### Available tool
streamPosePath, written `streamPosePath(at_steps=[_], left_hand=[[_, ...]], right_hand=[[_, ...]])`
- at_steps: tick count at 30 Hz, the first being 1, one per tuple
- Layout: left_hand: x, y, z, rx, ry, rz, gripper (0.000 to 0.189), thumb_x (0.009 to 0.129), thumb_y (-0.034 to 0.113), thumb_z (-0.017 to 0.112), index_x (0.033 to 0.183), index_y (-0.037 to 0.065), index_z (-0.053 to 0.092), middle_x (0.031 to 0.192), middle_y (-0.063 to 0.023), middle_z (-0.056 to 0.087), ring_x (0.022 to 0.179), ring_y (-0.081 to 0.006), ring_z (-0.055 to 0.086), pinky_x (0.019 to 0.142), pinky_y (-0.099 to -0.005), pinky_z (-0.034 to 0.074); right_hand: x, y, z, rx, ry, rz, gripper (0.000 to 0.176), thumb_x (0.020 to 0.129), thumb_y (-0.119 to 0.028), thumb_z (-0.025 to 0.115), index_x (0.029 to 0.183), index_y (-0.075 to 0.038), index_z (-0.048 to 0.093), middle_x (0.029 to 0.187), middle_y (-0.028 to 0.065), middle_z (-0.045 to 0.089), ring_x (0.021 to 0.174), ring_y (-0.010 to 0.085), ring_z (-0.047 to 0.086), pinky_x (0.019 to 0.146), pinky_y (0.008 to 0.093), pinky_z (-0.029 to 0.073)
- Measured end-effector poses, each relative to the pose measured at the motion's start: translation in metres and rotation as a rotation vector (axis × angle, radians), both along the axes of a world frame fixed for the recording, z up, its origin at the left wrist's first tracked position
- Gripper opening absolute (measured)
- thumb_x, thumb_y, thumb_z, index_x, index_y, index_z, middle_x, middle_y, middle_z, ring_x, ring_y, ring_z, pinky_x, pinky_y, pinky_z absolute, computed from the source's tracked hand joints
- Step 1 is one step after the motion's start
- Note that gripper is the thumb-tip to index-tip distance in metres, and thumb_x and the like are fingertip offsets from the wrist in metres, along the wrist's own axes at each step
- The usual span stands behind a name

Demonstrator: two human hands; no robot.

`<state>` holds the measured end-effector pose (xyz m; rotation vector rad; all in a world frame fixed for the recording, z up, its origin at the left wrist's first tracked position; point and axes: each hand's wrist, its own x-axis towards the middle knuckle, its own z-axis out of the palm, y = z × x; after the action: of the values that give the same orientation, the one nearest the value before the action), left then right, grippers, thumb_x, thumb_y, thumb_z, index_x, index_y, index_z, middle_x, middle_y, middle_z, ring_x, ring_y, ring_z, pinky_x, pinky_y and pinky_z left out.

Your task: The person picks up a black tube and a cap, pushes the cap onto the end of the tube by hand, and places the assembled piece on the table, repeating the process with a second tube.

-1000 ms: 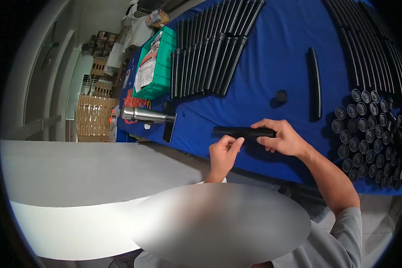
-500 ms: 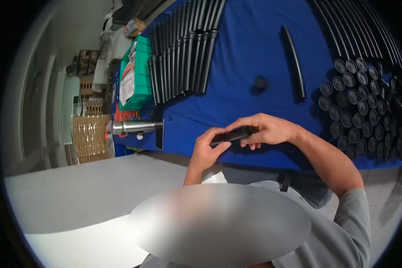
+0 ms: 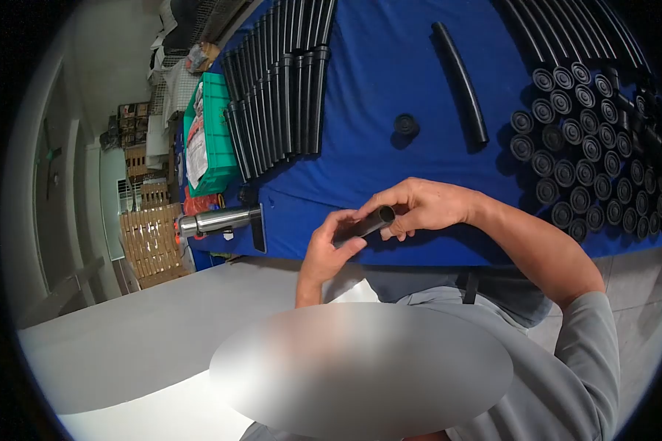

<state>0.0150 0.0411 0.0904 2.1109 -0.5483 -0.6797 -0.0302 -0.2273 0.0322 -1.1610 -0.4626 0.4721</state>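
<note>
A short black tube (image 3: 365, 223) is held between both hands above the near edge of the blue table (image 3: 390, 81). My left hand (image 3: 325, 250) grips its left end with thumb and fingers. My right hand (image 3: 419, 206) closes over its right end, whose open mouth faces the camera. A small black cap (image 3: 405, 124) lies alone on the blue cloth beyond my hands, and a long black tube (image 3: 461, 70) lies loose to its right.
A row of black tubes (image 3: 276, 95) lies at the far left of the table. Several upright black caps (image 3: 581, 140) are packed at the right, with more tubes behind. A green crate (image 3: 212, 132) and a metal cylinder tool (image 3: 217, 219) sit at the left edge.
The tube was lifted off the table and drawn toward me. My left hand, empty a second ago, now grips its left end. The tube's open right end has tipped toward the camera.
</note>
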Motion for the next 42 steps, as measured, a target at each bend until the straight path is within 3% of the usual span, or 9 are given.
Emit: streamPosePath(at_steps=[4, 16, 22, 25, 29, 32, 35, 39, 42], left_hand=[[0.003, 0.008, -0.011, 0.029, -0.041, 0.008, 0.039, 0.083, 0.016, 0.086, 0.113, 0.000, 0.067, 0.110, -0.0082, 0.072, 0.101, -0.0197, 0.068, 0.093, -0.0336, 0.053], [0.012, 0.009, 0.004, -0.033, 0.039, -0.227, 0.045, 0.099, 0.032, 0.070, 0.121, -0.007, 0.068, 0.116, -0.0128, 0.067, 0.104, -0.0237, 0.064, 0.097, -0.0356, 0.048], [0.001, 0.002, -0.001, -0.104, 0.029, -0.016, 0.034, 0.101, 0.023, 0.067, 0.118, -0.005, 0.070, 0.113, -0.0130, 0.068, 0.103, -0.0227, 0.065, 0.093, -0.0328, 0.050], [-0.012, 0.003, -0.003, -0.336, -0.319, 0.148, 0.029, 0.099, 0.023, 0.070, 0.110, -0.004, 0.070, 0.100, -0.0130, 0.069, 0.091, -0.0200, 0.066, 0.085, -0.0322, 0.052], [-0.051, -0.006, -0.012, -0.491, 0.201, 0.171, 0.026, 0.099, 0.025, 0.070, 0.094, -0.001, 0.065, 0.075, -0.0131, 0.063, 0.068, -0.0175, 0.060, 0.065, -0.0312, 0.051], [-0.067, -0.030, -0.038, -0.866, 1.016, 0.330, 0.046, 0.101, 0.048, 0.064, 0.111, 0.003, 0.065, 0.078, -0.0037, 0.057, 0.063, -0.0154, 0.053, 0.057, -0.0302, 0.045], [-0.054, -0.033, -0.068, -1.101, 1.152, 0.517, 0.048, 0.102, 0.048, 0.063, 0.127, 0.008, 0.063, 0.080, 0.0003, 0.053, 0.064, -0.0140, 0.050, 0.055, -0.0302, 0.043], [-0.025, -0.039, -0.078, -1.129, 0.850, 0.438, 0.042, 0.101, 0.045, 0.065, 0.131, 0.016, 0.064, 0.087, 0.0000, 0.060, 0.071, -0.0144, 0.054, 0.059, -0.0298, 0.045], [0.004, -0.034, -0.077, -1.166, 0.631, 0.416, 0.027, 0.104, 0.026, 0.061, 0.127, 0.012, 0.061, 0.126, -0.0142, 0.068, 0.120, -0.0307, 0.066, 0.093, -0.0468, 0.062]], right_hand=[[0.000, 0.001, -0.002, 0.016, 0.006, 0.015, 0.049, 0.093, -0.010, 0.070, 0.141, -0.014, 0.065, 0.095, 0.0047, 0.072, 0.076, 0.0123, 0.066, 0.067, 0.0281, 0.056], [0.000, 0.001, -0.001, 0.067, 0.032, 0.022, 0.041, 0.094, -0.011, 0.071, 0.136, -0.012, 0.069, 0.089, 0.0013, 0.068, 0.072, 0.0108, 0.061, 0.066, 0.0280, 0.054], [0.001, 0.000, -0.002, 0.034, 0.030, -0.049, 0.043, 0.090, -0.017, 0.080, 0.132, -0.011, 0.071, 0.085, 0.0003, 0.069, 0.077, 0.0094, 0.063, 0.069, 0.0268, 0.050], [0.001, 0.005, -0.008, -0.032, -0.079, -0.223, 0.042, 0.087, -0.021, 0.083, 0.126, -0.006, 0.073, 0.082, 0.0023, 0.068, 0.073, 0.0119, 0.061, 0.065, 0.0300, 0.050], [0.003, 0.007, -0.014, -0.164, -0.215, -0.396, 0.044, 0.083, -0.029, 0.086, 0.114, 0.000, 0.075, 0.080, 0.0073, 0.069, 0.071, 0.0161, 0.063, 0.066, 0.0341, 0.051], [0.003, 0.006, -0.014, -0.194, -0.296, -0.470, 0.046, 0.082, -0.034, 0.086, 0.109, 0.001, 0.076, 0.080, 0.0114, 0.070, 0.071, 0.0202, 0.066, 0.067, 0.0352, 0.052], [0.004, 0.004, -0.012, -0.231, -0.352, -0.487, 0.048, 0.080, -0.038, 0.087, 0.106, 0.001, 0.077, 0.081, 0.0131, 0.070, 0.072, 0.0249, 0.066, 0.068, 0.0364, 0.052], [0.005, -0.010, -0.003, -0.451, -0.572, -0.800, 0.052, 0.084, -0.039, 0.082, 0.117, -0.001, 0.073, 0.107, 0.0176, 0.067, 0.093, 0.0323, 0.064, 0.084, 0.0413, 0.050], [0.013, -0.018, 0.011, -0.938, -0.808, -1.140, 0.055, 0.091, -0.026, 0.072, 0.141, -0.008, 0.059, 0.141, 0.0213, 0.054, 0.126, 0.0373, 0.053, 0.107, 0.0507, 0.040]])
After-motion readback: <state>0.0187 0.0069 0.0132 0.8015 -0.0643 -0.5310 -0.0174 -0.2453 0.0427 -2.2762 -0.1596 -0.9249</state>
